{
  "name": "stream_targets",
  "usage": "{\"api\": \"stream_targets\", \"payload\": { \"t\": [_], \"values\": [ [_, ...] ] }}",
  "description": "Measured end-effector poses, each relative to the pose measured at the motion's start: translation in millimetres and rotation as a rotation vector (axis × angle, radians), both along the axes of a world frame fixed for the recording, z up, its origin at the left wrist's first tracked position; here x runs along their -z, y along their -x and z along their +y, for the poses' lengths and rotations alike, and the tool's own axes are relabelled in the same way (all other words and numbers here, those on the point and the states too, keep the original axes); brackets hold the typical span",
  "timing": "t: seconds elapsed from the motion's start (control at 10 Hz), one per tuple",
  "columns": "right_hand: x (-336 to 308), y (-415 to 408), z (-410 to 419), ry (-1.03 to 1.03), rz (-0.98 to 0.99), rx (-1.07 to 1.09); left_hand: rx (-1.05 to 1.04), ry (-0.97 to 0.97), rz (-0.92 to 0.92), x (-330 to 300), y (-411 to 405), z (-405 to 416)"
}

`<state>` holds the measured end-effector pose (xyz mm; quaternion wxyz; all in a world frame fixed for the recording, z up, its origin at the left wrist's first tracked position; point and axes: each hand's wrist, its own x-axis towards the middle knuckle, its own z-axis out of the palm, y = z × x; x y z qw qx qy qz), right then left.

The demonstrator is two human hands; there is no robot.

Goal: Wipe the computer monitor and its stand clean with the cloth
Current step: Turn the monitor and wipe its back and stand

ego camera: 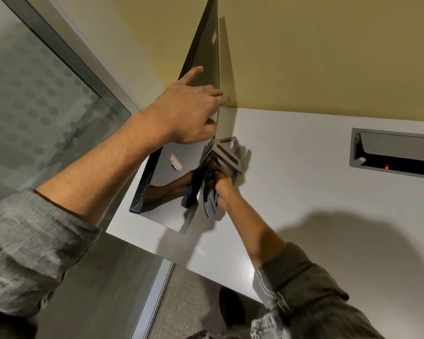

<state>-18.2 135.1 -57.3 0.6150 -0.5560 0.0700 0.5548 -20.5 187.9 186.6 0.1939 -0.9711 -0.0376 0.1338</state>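
Note:
The dark monitor stands edge-on to me on the white desk, and its glossy screen reflects my arm. My left hand grips the monitor's thin edge from above, thumb on the screen side and fingers over the back. Behind the panel my right hand presses a grey cloth against the lower part of the grey metal stand. The cloth hangs bunched below the hand. Much of the stand's base is hidden by hand and cloth.
A recessed cable tray with a small red light sits in the desk at the right. A yellow wall runs behind the desk. A frosted glass partition with a metal frame is at the left.

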Motion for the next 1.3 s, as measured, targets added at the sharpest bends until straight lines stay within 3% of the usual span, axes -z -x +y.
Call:
{"api": "stream_targets", "payload": {
  "t": [0.1,0.3,0.5,0.6,0.7,0.9,1.2,1.3],
  "values": [
    [18,-10,29,0.037,0.109,0.142,-0.006,-0.001,0.002,1,1,-1],
    [24,-13,24,0.104,0.145,0.245,-0.018,-0.01,-0.007,1,0,-2],
    [-20,-6,20,-0.052,0.047,0.092,-0.021,-0.012,-0.004,1,0,-2],
    [-17,-7,24,-0.086,0.037,0.091,-0.028,-0.014,0.0,0,1,-3],
    [6,-7,32,-0.112,-0.098,-0.02,-0.033,-0.023,0.003,1,1,-5],
    [7,2,13,-0.046,-0.179,-0.061,-0.036,-0.012,-0.009,1,-1,-5],
    [-11,37,-40,0.026,-0.44,-0.289,-0.035,0.023,-0.034,0,0,-5],
    [-12,42,-53,-0.01,-0.317,-0.266,-0.032,0.03,-0.038,0,-1,-4]
  ]
}}
